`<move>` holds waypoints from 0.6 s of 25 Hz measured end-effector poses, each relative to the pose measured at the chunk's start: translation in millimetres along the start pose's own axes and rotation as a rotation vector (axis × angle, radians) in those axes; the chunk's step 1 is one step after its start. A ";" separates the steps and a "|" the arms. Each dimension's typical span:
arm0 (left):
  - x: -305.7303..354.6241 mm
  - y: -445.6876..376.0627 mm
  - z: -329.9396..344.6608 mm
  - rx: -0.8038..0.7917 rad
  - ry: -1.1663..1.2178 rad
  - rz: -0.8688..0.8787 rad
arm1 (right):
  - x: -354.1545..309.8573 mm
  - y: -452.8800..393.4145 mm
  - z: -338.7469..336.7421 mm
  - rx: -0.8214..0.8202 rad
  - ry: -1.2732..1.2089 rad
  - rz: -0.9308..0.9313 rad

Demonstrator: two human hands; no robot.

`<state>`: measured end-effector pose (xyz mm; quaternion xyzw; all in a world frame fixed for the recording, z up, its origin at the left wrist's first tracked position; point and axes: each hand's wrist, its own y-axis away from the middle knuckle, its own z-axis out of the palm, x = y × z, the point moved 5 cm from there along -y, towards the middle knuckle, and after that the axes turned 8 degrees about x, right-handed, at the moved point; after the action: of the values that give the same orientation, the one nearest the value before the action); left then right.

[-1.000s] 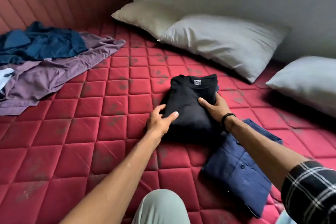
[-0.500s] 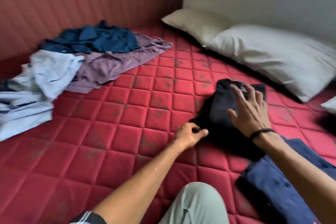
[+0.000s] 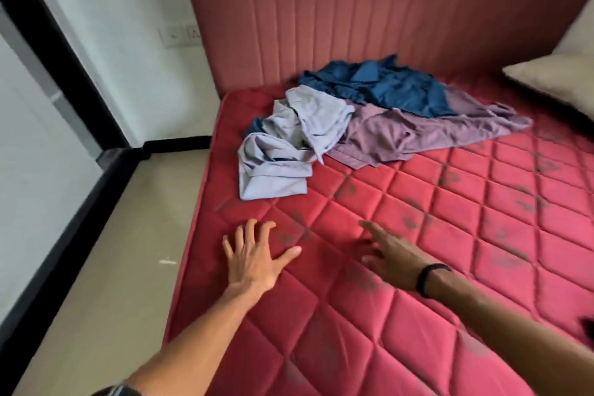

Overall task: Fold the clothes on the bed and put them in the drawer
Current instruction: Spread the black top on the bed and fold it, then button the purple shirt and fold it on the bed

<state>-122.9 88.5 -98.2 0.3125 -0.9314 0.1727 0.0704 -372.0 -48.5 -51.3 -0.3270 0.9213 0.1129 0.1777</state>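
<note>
- A heap of unfolded clothes lies on the red quilted mattress near the padded headboard: a pale blue shirt nearest the mattress edge, a mauve garment beside it, a dark blue one on top, closest to the headboard.
- Left hand hovers over or rests on the mattress near its edge, fingers spread, holding nothing.
- Right hand, blurred, fingers extended toward the heap, empty, likely reaching for the next garment.
- No drawer is visible.
</note>
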 end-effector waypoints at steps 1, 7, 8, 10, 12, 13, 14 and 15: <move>-14.3 -7.3 7.0 0.053 0.008 0.009 | -22.2 -28.5 15.3 0.000 0.016 -0.024; -40.1 -75.5 36.0 0.293 0.133 -0.323 | -124.2 -196.4 14.7 0.499 0.286 -0.255; -44.9 -90.0 36.1 0.319 0.161 -0.387 | -135.8 -217.4 20.1 0.452 0.315 -0.323; -58.6 -116.8 37.0 0.348 0.277 -0.508 | -148.4 -247.5 47.7 0.249 0.304 -0.326; -70.7 -131.2 37.8 0.309 0.401 -0.600 | -146.9 -251.9 74.4 0.172 0.240 -0.187; -73.6 -134.7 39.6 0.283 0.432 -0.606 | -142.6 -246.3 80.7 0.206 0.212 -0.110; -75.8 -134.6 39.6 0.252 0.452 -0.588 | -139.8 -237.0 83.3 0.225 0.213 -0.056; -78.2 -130.3 38.5 0.218 0.487 -0.555 | -140.1 -222.8 84.6 0.216 0.214 -0.026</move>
<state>17.4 21.0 -116.5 0.5081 -0.7436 0.3144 0.3001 -106.1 -111.8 -92.6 -0.3280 0.9374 -0.0249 0.1143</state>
